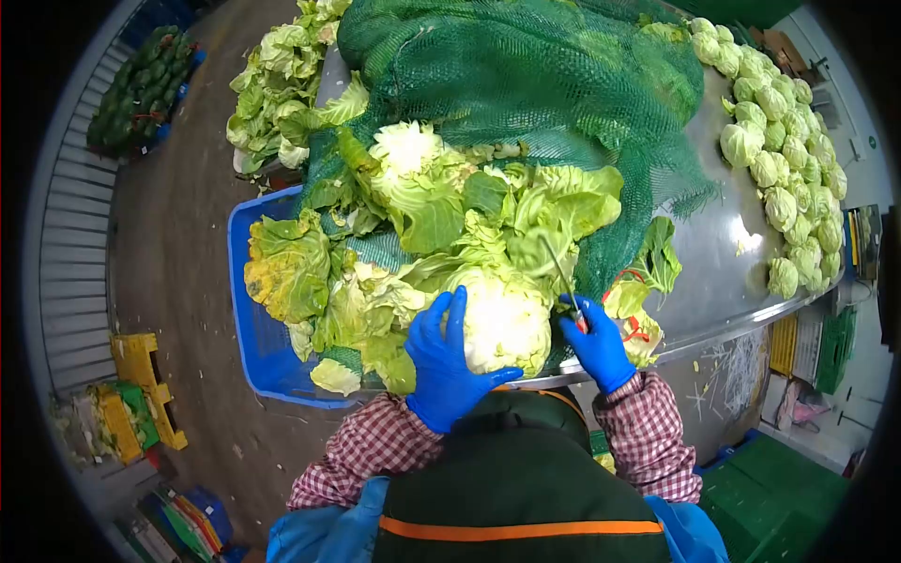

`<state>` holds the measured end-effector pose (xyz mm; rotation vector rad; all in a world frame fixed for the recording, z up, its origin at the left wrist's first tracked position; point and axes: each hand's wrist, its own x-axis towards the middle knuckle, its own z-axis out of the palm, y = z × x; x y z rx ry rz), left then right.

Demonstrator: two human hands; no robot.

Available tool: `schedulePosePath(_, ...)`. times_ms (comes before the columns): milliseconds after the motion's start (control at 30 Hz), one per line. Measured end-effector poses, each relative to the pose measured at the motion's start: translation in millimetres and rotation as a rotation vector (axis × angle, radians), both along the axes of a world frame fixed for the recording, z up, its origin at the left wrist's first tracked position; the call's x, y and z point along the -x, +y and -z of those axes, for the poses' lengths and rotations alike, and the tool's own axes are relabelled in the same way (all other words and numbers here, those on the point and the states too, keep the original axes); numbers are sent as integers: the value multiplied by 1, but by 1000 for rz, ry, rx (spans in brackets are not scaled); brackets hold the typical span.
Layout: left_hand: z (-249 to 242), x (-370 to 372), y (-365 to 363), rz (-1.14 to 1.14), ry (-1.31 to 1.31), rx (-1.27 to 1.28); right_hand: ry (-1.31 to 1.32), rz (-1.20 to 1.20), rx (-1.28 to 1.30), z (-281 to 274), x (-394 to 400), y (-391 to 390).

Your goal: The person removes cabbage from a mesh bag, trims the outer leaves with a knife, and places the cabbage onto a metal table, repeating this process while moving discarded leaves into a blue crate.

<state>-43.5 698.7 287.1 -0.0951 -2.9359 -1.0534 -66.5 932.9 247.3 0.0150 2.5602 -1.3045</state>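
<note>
A pale, trimmed cabbage (508, 324) lies at the table's near edge, right in front of me. My left hand (446, 352), in a blue glove, rests against its left side with fingers spread and the thumb along its lower edge. To the right of the cabbage, my right hand (598, 343) is closed around the handle of a knife (560, 267). The thin blade points up and away over the leaves. Loose outer cabbage leaves (441, 216) are heaped just beyond and to the left. Another pale cabbage (405, 148) sits among them.
A green mesh sack (526, 75) covers the table's middle. Many cabbages (788, 159) are piled on the metal tabletop (699, 258) at right. A blue crate (246, 347) stands below the left edge, with leaves over it. Red strips (638, 330) and leaves lie near my right hand.
</note>
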Motion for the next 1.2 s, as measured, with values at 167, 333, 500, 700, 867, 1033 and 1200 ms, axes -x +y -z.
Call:
schedulePosePath(167, 0, -4, 7, -37, 0, 28, 14, 42, 58, -55, -15, -34)
schedulePosePath(333, -3, -3, 14, -54, -21, 39, -174, 125, -40, 0, -15, 0)
schedulePosePath(500, -1, 3, 0, -20, -12, -24, -131, 244, 119, -30, -13, -27)
schedulePosePath(700, -4, 2, 5, -47, -29, -28, 157, -4, -32, -55, -29, -38)
schedulePosePath(867, 3, -7, 5, -70, -5, -28, 254, -12, -33, -8, -40, -15)
schedulePosePath(1033, -1, 1, -2, -97, -28, -115, -25, 679, 362, -36, -55, 5)
schedulePosePath(1200, -6, 6, 9, -80, -9, -30, -93, 212, 202, -70, -17, -9)
